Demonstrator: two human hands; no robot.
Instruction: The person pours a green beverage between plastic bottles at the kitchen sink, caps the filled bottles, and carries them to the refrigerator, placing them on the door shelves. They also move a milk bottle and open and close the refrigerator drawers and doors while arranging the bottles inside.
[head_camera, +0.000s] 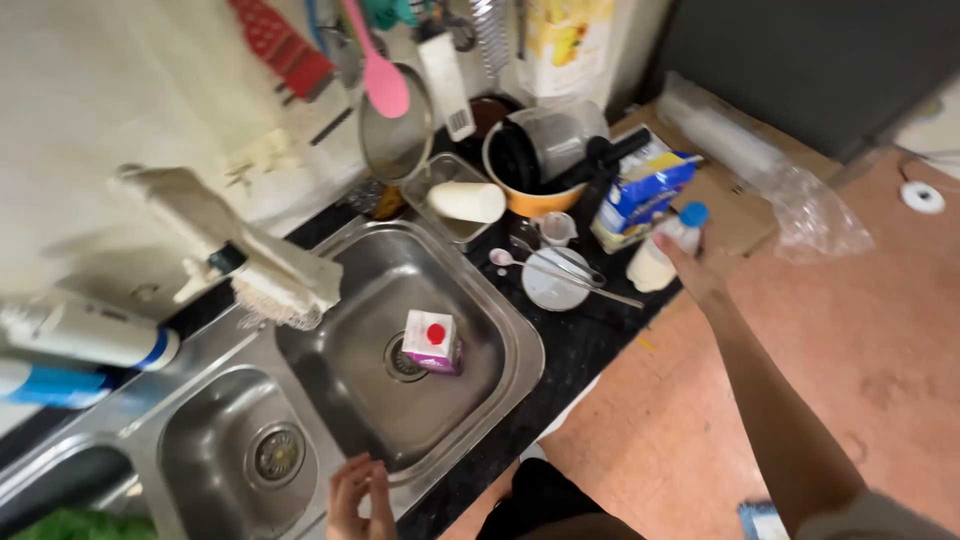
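Note:
My right hand (693, 268) reaches out over the dark counter and grips a small white bottle with a blue cap (662, 250), tilted, next to a blue and white packet (640, 197). My left hand (358, 495) hovers at the front rim of the steel sink (500, 300), fingers loosely together, holding nothing. A small pink and white carton with a red dot (433, 342) lies in the right basin beside the drain.
A white saucer with spoons (556, 277), a small cup (556, 229), a yellow bowl with dark utensils (530, 160) and a clear container (462, 203) crowd the counter. Utensils hang on the wall. A cardboard box and plastic bag (790, 195) stand right. A second basin (240, 450) lies left.

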